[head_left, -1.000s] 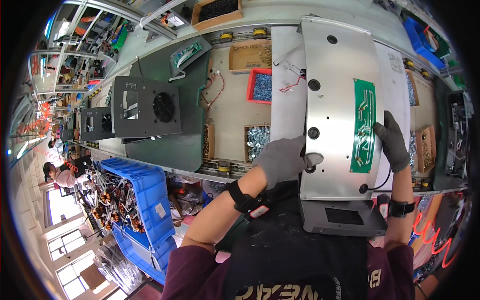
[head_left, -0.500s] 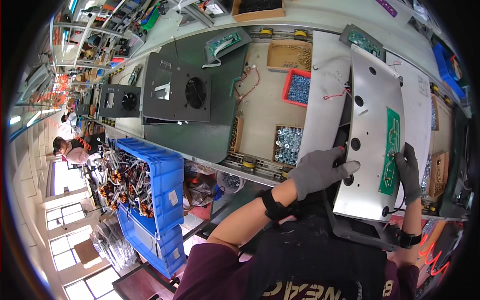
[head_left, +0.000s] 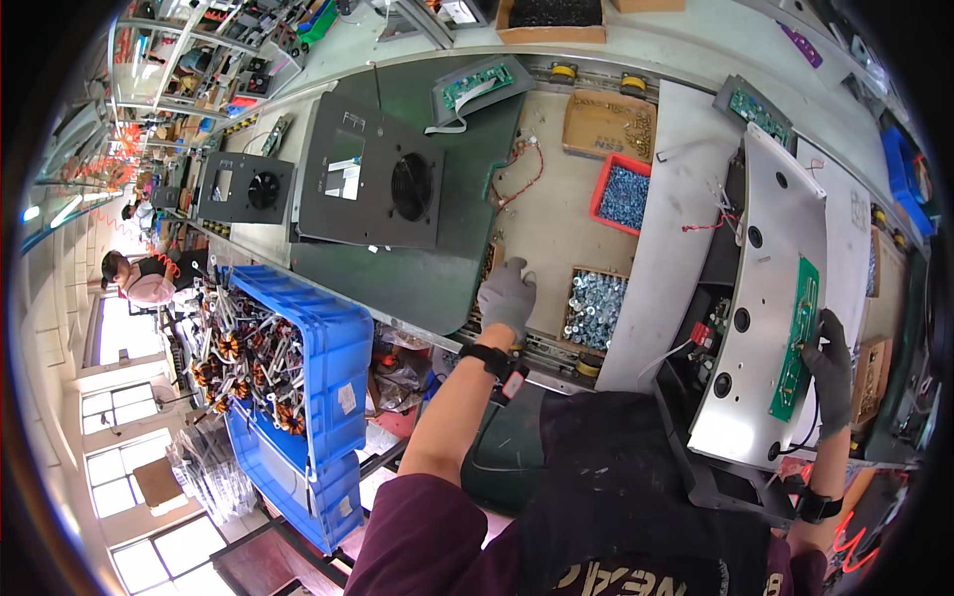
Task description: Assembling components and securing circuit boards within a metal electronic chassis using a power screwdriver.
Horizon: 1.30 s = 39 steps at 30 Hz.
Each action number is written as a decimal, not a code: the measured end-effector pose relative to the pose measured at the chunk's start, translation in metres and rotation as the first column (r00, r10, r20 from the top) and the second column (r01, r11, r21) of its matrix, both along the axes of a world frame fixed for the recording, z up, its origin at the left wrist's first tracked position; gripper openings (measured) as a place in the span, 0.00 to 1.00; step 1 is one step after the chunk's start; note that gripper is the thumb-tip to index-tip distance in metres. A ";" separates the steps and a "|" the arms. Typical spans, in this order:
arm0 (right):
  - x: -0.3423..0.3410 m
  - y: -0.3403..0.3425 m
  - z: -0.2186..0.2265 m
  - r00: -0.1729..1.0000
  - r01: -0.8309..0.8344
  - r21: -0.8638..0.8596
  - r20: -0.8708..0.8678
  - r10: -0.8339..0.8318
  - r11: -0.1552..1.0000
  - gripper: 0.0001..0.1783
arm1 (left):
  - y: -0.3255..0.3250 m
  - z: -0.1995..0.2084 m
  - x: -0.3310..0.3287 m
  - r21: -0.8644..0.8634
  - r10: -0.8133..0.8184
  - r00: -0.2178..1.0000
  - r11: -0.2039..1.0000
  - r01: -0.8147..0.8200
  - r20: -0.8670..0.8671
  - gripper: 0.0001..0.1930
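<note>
My right hand [head_left: 833, 377], in a grey glove, grips the right edge of a long green circuit board [head_left: 798, 338]. The board lies against a silver metal panel [head_left: 750, 328] with several black round grommets. The panel leans on a dark metal housing [head_left: 696, 437] in front of me. My left hand [head_left: 509, 298], also gloved, reaches over the bench's near side, beside a small cardboard box of brass-coloured parts [head_left: 488, 266] that it partly covers. Its fingers look loosely apart, with nothing visible in them.
A cardboard box of bolts [head_left: 596, 310], a red tray of blue-grey screws [head_left: 624, 196] and a box of brass parts [head_left: 608, 127] stand mid-bench. Dark fan panels [head_left: 370, 179] lie left. A blue crate [head_left: 338, 368] with wired coils stands beside the bench. Red wires [head_left: 711, 224] lie near the panel.
My left hand has let go of the panel's left side and moved left to the small parts box. The panel has tilted slightly, showing wiring inside the housing. My right hand stays at the board.
</note>
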State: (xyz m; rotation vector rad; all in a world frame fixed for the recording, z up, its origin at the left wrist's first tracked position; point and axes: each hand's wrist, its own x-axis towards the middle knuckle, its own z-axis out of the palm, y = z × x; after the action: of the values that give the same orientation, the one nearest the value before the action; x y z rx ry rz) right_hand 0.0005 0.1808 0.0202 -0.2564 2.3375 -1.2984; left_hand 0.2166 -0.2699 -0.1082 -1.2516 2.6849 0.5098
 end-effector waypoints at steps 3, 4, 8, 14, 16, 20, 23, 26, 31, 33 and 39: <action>-0.001 -0.002 0.002 0.999 -0.035 0.011 -0.013 0.035 0.999 0.35 | -0.026 -0.025 -0.013 -0.275 -0.288 0.958 0.922 0.272 -0.019 0.12; -0.001 0.000 0.001 0.999 -0.037 0.038 -0.030 0.038 0.999 0.35 | -0.024 -0.019 -0.029 -0.325 -0.367 0.909 0.851 0.413 0.195 0.10; 0.003 -0.012 0.012 0.998 -0.037 0.112 -0.040 0.042 0.993 0.37 | -0.035 -0.035 -0.068 -0.322 -0.359 0.761 0.747 0.582 0.541 0.09; 0.006 -0.018 0.017 1.000 -0.028 0.076 0.003 0.028 0.997 0.40 | -0.071 -0.142 -0.058 -0.431 -0.189 0.757 0.725 0.537 0.625 0.09; 0.008 -0.014 0.016 0.999 0.017 0.039 0.028 -0.018 0.999 0.42 | -0.059 -0.127 -0.075 -0.365 -0.234 0.735 0.748 0.555 0.637 0.09; 0.004 -0.022 0.016 0.998 -0.023 0.004 0.052 0.023 1.000 0.43 | -0.092 -0.147 -0.054 -0.353 -0.037 0.959 0.925 0.140 0.283 0.10; 0.006 -0.011 0.013 1.000 0.016 0.000 0.025 -0.016 1.000 0.44 | -0.065 -0.091 -0.082 -0.238 -0.266 0.790 0.857 0.456 0.553 0.09; 0.006 -0.020 0.014 1.000 0.019 -0.034 0.002 -0.019 0.999 0.46 | -0.067 -0.069 -0.072 -0.328 -0.295 0.778 0.782 0.530 0.554 0.09; 0.007 -0.017 0.011 1.000 0.013 -0.050 0.002 -0.013 0.999 0.47 | -0.062 -0.033 -0.099 -0.379 -0.321 0.884 0.813 0.441 0.340 0.10; 0.008 -0.015 0.010 1.000 -0.001 -0.030 0.007 0.001 1.000 0.47 | -0.078 -0.037 -0.124 -0.385 -0.319 0.906 0.827 0.409 0.278 0.10; 0.008 -0.020 0.017 1.000 -0.012 0.074 -0.011 0.013 0.997 0.47 | -0.113 -0.043 -0.205 -0.189 -0.243 0.969 0.954 0.232 -0.036 0.09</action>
State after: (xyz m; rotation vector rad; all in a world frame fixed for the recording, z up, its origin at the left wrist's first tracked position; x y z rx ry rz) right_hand 0.0089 0.1608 0.0369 -0.2555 2.3841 -1.2053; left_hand 0.0114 -0.3829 -0.1513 -0.9436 2.9350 0.2767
